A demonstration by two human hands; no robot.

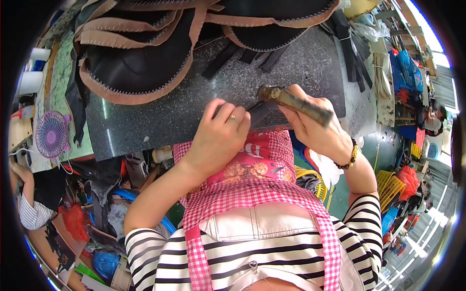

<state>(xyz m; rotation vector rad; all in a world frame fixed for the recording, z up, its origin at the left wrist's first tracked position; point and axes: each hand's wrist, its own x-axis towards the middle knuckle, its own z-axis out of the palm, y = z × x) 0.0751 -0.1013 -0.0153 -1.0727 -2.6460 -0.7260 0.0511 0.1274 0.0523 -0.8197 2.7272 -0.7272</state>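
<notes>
On the far left a small purple fan (52, 134) stands beside the dark stone slab (160, 121); at the slab's back edge a pile of black leather pieces with tan stitched borders (136, 68) waits, well apart from the work. The left hand (218, 136) has its fingers pressed flat, gripping nothing, on a small dark strip (262, 112) near the slab's front edge. The right hand (315, 127) is clenched around a hammer-like tool (296, 104) whose head rests just above the strip. I think it is best to hold the strip firmly, keep the fingertips away from the head, and strike with short, flat blows. On the right, yellow baskets (391, 186) stand on the floor; I cannot tell their contents.
</notes>
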